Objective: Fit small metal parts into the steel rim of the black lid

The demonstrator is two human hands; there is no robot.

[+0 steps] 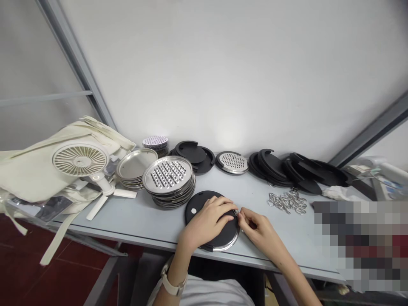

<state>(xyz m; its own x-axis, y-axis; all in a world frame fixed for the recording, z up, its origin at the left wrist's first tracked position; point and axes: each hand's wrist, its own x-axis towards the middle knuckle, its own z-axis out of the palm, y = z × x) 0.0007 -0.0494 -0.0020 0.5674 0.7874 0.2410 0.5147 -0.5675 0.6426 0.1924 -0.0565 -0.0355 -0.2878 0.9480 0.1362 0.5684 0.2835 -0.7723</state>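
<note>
While the left hand lies across a black disc flat near the front edge of the table, its fingers stretch over the top toward the disc's right side, close to one another with the thumb apart from the forefinger. A small wire hook sits at that side, just by the left fingertips, and the right hand meets it from outside the disc, thumb and forefinger pinched together on it; how much wire is between them is hidden. A white dot shows on the disc, left of the left hand, and a shiny metal rim shows along its lower right. Just beyond the disc, up and to the left, stands a stack of round graters, with a stack of plain metal plates behind it. A loose pile of wire hooks lies off to the right. Farther back are a round grater in a black holder and more black covers; a white fan stands at far left.
</note>
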